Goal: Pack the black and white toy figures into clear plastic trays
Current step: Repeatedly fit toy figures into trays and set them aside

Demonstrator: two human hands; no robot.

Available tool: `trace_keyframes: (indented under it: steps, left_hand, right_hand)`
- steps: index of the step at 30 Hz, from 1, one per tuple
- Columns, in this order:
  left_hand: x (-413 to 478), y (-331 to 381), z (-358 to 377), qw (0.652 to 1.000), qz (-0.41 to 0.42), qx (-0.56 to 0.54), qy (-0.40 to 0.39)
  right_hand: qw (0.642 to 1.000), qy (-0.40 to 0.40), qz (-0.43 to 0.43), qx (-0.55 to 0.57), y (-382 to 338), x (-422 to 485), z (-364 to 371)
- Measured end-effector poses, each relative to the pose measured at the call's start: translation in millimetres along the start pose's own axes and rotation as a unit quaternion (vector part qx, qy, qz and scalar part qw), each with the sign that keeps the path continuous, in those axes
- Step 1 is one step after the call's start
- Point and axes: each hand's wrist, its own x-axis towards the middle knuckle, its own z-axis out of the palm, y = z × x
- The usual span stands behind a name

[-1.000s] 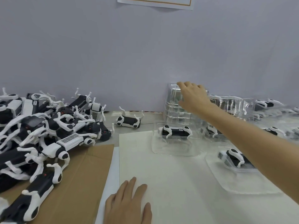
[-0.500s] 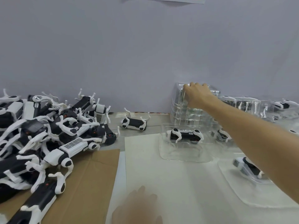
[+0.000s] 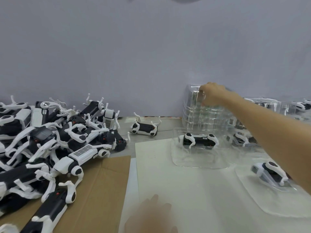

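Toy figure pile (image 3: 50,148) at 9 o'clock, well apart from both hands. Clear tray stack (image 3: 193,115) at 2 o'clock; right hand (image 3: 212,95) grips its top edge. Filled tray (image 3: 200,165) between the hands. Left hand (image 3: 151,216) at 6 o'clock, blurred, fingers straight, holding nothing.

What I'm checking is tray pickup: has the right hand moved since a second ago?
Yes: the right hand curled its fingers down over the top of the tray stack.
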Motion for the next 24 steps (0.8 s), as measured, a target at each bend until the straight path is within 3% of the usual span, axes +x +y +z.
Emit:
trace_keyframes:
  steps: [7,10,16,24]
  left_hand:
    - [1.9,1.1,-4.2,0.997,0.048,0.019,0.064]
    - [2.7,1.9,-5.9,0.996,0.021,0.017,0.083]
    - [1.6,3.4,-4.7,1.0,-0.001,-0.005,0.022]
    - [0.6,-1.7,3.0,1.0,-0.001,0.0,0.014]
  right_hand:
    - [0.997,-0.035,-0.061,-0.036,6.0,9.3,-10.7]
    - [0.996,-0.029,-0.074,-0.035,8.1,10.3,-9.6]
    - [0.996,-0.023,-0.082,-0.034,10.4,6.5,-6.1]
    - [0.993,0.048,-0.111,-0.006,-19.9,11.3,-11.4]
